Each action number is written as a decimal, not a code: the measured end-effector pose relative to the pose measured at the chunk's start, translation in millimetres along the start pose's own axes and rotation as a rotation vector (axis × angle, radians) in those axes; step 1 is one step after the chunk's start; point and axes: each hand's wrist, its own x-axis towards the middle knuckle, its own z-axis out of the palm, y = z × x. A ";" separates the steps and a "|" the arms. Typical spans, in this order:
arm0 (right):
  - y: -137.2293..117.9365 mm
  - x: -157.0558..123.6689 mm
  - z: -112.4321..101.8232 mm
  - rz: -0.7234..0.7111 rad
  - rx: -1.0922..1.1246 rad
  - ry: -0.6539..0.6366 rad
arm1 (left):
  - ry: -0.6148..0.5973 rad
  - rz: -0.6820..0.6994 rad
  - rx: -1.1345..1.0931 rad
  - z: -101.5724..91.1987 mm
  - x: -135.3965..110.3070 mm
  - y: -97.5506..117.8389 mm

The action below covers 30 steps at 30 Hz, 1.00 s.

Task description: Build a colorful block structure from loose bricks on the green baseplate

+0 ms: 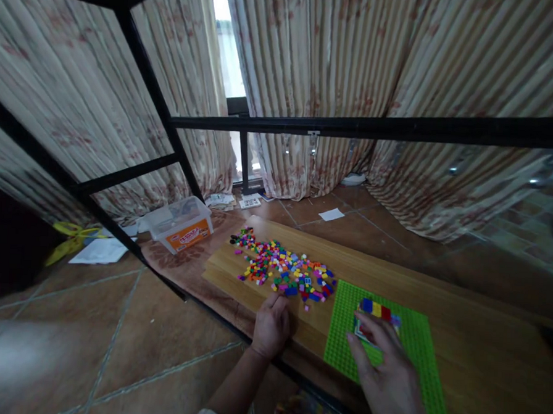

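Observation:
A square green baseplate (345,309) with studs lies on the wooden board. Near its middle stands a small build of blue, yellow and red toy bricks (377,309), partly hidden by my right hand (386,367). That hand reaches over the build with thumb and fingers apart; whether a fingertip touches it I cannot tell. My left hand (271,325) rests at the board's near edge, left of the baseplate, its fingers curled closed. Anything inside them is hidden. Just beyond it spreads a heap of loose, many-coloured small bricks (280,264).
The wooden board (482,341) extends to the right. A clear plastic box (183,224) with an orange label stands at the left. Black metal bars (355,126) cross in front of striped curtains (321,67). White paper (332,215) lies on the tiled floor.

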 end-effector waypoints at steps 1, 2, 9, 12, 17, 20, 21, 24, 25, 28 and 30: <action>-3.6 2.5 6.3 -0.032 -0.003 -0.028 | -0.009 -0.003 -0.008 -0.3 -0.1 0.3; -6.9 5.7 12.7 -0.059 -0.007 -0.054 | -0.016 -0.006 -0.015 -0.5 -0.2 0.5; -18.3 55.3 62.2 -0.137 -0.043 -0.156 | -0.029 -0.007 -0.061 -0.7 -1.8 -0.3; -16.3 90.8 88.7 -0.122 -0.122 -0.194 | -0.032 0.004 -0.072 -0.5 -2.0 -1.2; -15.5 140.4 131.0 -0.115 -0.247 -0.230 | -0.042 0.006 -0.074 0.2 -2.2 -1.5; -16.2 154.0 147.4 -0.122 -0.246 -0.259 | -0.048 0.002 -0.066 1.3 -2.3 -1.8; -16.1 156.3 150.8 -0.123 -0.243 -0.268 | -0.050 0.004 -0.063 1.7 -2.4 -2.0; -15.0 159.3 155.3 -0.110 -0.222 -0.282 | -0.052 0.003 -0.058 2.2 -2.7 -2.4; -14.6 159.4 154.9 -0.101 -0.209 -0.281 | -0.053 0.001 -0.057 2.0 -2.8 -2.4; -15.1 154.0 147.9 -0.066 -0.163 -0.263 | -0.057 -0.004 -0.065 1.1 -3.2 -1.7; -18.1 142.8 137.7 -0.017 -0.059 -0.246 | -0.056 -0.001 -0.077 0.8 -3.1 -1.5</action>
